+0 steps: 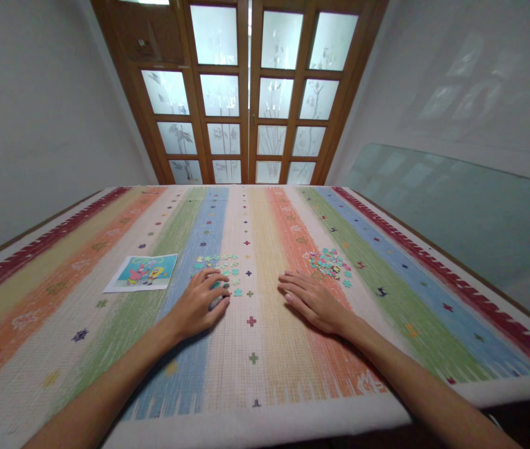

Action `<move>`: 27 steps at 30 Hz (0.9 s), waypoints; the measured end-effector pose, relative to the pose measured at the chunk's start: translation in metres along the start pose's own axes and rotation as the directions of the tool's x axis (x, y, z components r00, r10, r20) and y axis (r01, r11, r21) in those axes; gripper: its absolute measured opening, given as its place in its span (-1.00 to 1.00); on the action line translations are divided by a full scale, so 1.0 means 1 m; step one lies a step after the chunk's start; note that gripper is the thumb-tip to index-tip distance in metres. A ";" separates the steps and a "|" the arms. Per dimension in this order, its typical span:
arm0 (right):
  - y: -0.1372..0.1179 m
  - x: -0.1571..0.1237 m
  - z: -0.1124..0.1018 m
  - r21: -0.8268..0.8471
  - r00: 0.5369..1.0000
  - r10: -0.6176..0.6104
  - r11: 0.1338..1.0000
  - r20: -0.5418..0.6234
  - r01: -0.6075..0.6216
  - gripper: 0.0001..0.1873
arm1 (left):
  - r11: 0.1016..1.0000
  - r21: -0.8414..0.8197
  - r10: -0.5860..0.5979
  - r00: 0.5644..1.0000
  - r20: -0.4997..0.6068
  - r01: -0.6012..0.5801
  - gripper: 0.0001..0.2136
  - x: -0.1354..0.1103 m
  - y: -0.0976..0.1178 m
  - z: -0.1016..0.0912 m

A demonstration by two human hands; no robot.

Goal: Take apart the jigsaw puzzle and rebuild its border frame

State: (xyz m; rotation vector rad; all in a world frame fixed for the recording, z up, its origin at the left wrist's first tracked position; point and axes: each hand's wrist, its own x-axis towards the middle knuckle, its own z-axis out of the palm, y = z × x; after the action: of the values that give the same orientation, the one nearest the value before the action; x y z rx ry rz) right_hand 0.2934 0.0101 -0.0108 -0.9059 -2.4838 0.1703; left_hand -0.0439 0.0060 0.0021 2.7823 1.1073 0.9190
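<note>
A printed cartoon picture lies left of a person's left grip on the striped, cloth-covered surface, the fingers curving loosely over small puzzle pieces spread beneath and just beyond; whether it pinches one cannot be told. The right grip rests palm down, fingers extended close together, with a heap of loose pieces just beyond, slightly rightward.

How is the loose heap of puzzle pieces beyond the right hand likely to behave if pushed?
The heap of puzzle pieces would probably spread rather than move as one, since the pieces lie jumbled and unjoined. Each looks small and flat, so likely light, and apt to slide over the tablecloth rather than roll.
</note>
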 end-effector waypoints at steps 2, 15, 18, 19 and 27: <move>0.000 0.000 0.000 0.000 1.000 -0.001 1.000 -0.006 0.001 -0.59 | 1.000 0.005 0.001 1.000 0.002 -0.001 -0.83 0.000 0.000 0.000; 0.000 0.001 0.000 -0.012 1.000 0.003 1.000 0.009 -0.003 -0.58 | 0.998 -0.004 0.061 0.996 0.071 -0.061 -0.80 -0.001 0.006 0.005; 0.000 0.001 0.000 -0.014 1.000 -0.004 1.000 0.004 0.004 -0.59 | 0.999 -0.007 0.054 0.996 0.069 -0.053 -0.81 -0.001 0.006 0.005; 0.000 0.001 0.000 -0.016 1.000 -0.007 1.000 0.006 0.007 -0.59 | 0.999 -0.006 0.051 0.996 0.069 -0.051 -0.81 -0.001 0.005 0.005; 0.000 0.001 -0.002 -0.038 1.000 -0.008 0.999 0.013 0.009 -0.60 | 0.997 0.012 0.076 0.997 0.030 -0.076 -0.79 0.000 0.005 0.003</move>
State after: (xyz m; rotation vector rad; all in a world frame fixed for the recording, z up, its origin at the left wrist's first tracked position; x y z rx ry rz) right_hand 0.2942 0.0105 -0.0086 -0.9123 -2.5105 0.1272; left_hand -0.0392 0.0027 0.0007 2.8576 1.0140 0.8768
